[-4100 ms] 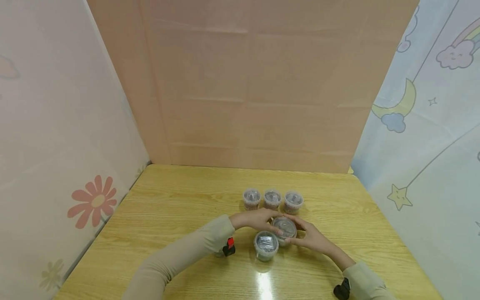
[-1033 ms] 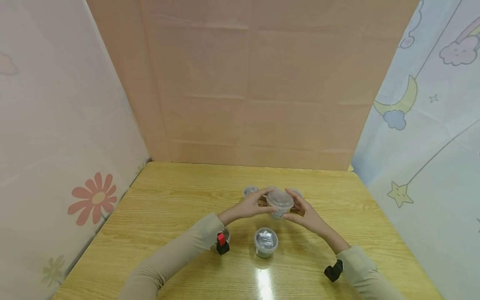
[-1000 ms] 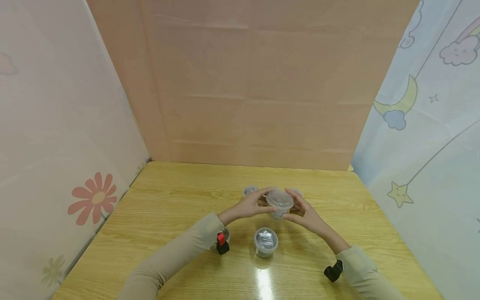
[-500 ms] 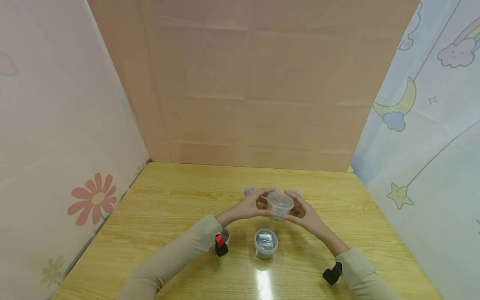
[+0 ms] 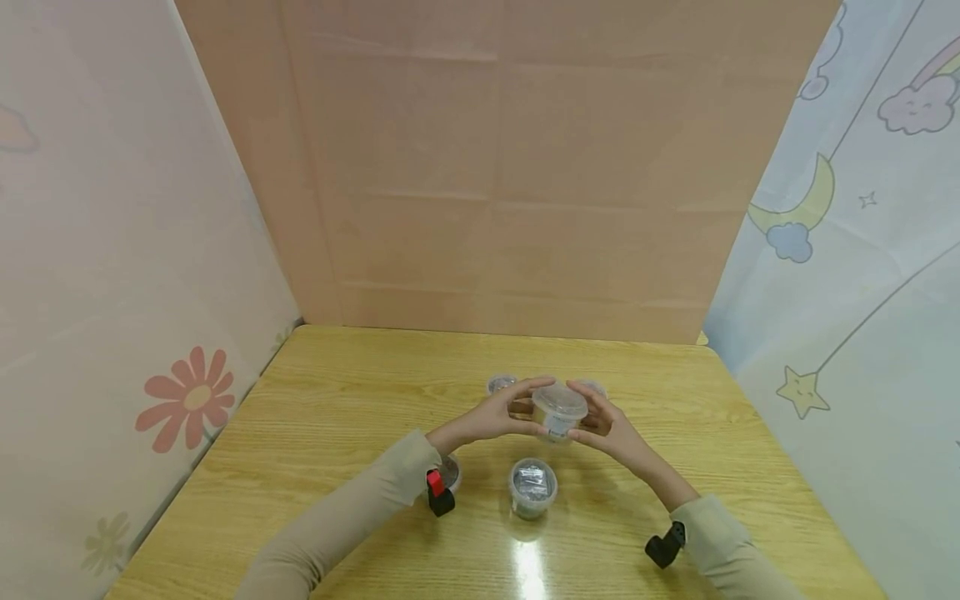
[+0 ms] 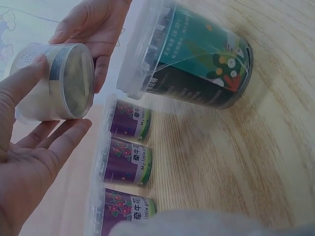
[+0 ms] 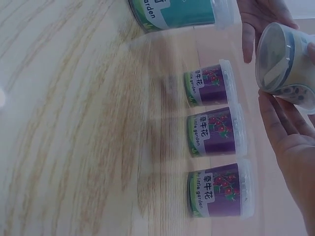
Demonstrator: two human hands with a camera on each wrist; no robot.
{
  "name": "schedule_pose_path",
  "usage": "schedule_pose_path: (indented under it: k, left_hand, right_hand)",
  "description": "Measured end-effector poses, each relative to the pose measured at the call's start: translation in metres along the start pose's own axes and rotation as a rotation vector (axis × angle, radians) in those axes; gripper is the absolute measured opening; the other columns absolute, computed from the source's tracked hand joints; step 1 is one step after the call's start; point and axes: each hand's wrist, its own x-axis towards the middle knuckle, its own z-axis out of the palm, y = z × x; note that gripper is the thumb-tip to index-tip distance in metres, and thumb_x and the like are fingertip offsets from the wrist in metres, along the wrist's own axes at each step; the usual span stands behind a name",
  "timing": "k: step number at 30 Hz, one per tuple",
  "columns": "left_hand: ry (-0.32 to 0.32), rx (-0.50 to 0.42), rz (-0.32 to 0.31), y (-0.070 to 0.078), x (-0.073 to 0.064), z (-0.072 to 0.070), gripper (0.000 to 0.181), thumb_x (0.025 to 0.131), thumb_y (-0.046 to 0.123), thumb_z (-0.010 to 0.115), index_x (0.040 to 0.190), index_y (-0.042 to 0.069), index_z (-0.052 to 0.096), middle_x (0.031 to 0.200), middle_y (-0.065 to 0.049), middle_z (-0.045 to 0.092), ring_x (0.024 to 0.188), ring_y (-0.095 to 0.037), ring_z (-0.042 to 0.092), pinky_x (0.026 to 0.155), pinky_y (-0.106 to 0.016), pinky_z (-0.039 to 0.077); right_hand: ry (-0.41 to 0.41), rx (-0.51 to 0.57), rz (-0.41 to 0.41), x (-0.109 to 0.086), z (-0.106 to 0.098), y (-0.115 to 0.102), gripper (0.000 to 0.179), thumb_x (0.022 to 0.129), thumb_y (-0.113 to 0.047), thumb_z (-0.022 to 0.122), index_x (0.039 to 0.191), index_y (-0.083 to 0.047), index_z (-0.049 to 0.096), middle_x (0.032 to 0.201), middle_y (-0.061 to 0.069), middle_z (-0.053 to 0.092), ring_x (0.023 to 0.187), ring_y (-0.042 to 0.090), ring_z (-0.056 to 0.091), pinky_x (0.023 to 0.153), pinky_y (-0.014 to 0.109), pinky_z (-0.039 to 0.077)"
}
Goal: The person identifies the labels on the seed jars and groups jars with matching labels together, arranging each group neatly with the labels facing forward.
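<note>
Between both hands hangs a clear lidded plastic tub, raised above the table and tilted slightly. My left hand grips its left side, thumb in front and fingers behind. From the right, my right hand holds the opposite side in the same way. In the left wrist view the tub has a pale see-through wall with a printed label. A teal-and-black tub stands upright on the table nearer the person. Behind the hands three purple tubs with flower prints stand in a row, partly hidden in the head view.
Another lidded tub stands beside the left cuff, partly covered by the black wrist camera. The wooden table ends at a tan back panel, with patterned side walls left and right.
Since the earliest frame, both hands have lifted the clear tub from beside the teal one and moved it back. Over the last second it stays nearly still, with small shifts of the left fingers.
</note>
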Motion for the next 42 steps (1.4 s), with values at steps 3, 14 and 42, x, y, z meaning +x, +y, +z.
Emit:
schedule_pose_path:
  k: [3, 14, 42]
  left_hand:
    - [0.012, 0.004, 0.009, -0.001, 0.0, 0.0, 0.074, 0.085, 0.016, 0.068, 0.146, 0.025, 0.028, 0.145, -0.001, 0.035, 0.124, -0.025, 0.045, 0.096, -0.04, 0.045]
    - [0.102, -0.006, -0.005, 0.0, -0.003, 0.003, 0.07, 0.083, 0.018, 0.07, 0.143, 0.025, 0.034, 0.135, -0.008, 0.043, 0.111, -0.024, 0.057, 0.077, -0.027, 0.054]
    - [0.059, 0.0, 0.035, 0.006, -0.006, 0.004, 0.074, 0.086, 0.016, 0.066, 0.146, 0.027, 0.024, 0.141, -0.007, 0.036, 0.124, -0.031, 0.045, 0.094, -0.039, 0.047]
  right_hand:
    - [-0.006, 0.021, -0.003, 0.0, 0.001, 0.0, 0.07, 0.091, -0.001, 0.056, 0.148, -0.005, 0.015, 0.138, 0.001, 0.041, 0.113, 0.012, 0.054, 0.088, 0.028, 0.05]
    - [0.093, -0.023, 0.093, -0.001, 0.008, -0.001, 0.069, 0.092, -0.008, 0.057, 0.149, -0.014, 0.018, 0.144, 0.018, 0.033, 0.117, 0.005, 0.048, 0.094, 0.022, 0.044]
    - [0.066, 0.019, -0.018, 0.001, 0.013, -0.002, 0.072, 0.09, 0.002, 0.056, 0.148, -0.004, 0.015, 0.129, 0.004, 0.047, 0.108, 0.01, 0.054, 0.086, 0.025, 0.05]
